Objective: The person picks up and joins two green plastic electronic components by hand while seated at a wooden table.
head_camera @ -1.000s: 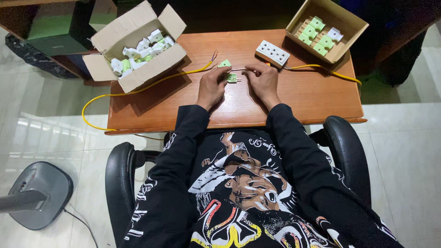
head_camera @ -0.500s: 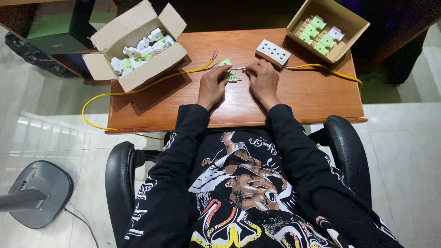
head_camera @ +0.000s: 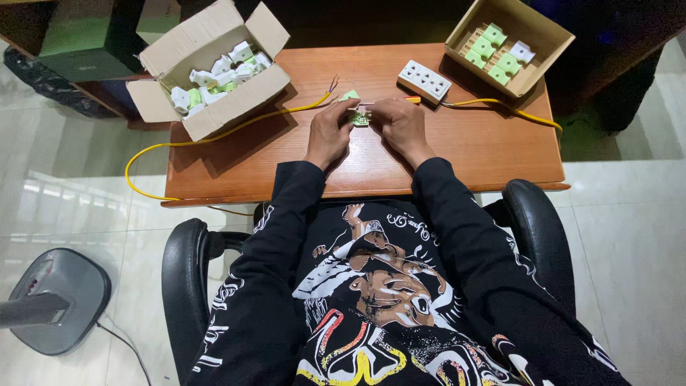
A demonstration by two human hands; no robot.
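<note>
Green-white socket part (head_camera: pixel 359 119) pinched between both hands mid-desk, just below the white power strip (head_camera: pixel 424 80). Left hand (head_camera: pixel 330 132) and right hand (head_camera: pixel 401 125) both curled shut on it. Yellow cable (head_camera: pixel 236 127) runs left from it; open carton (head_camera: pixel 211 68) sits well left of the strip.

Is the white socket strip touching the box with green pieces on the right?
Apart. The head view shows bare wood between the white socket strip and the cardboard box.
</note>
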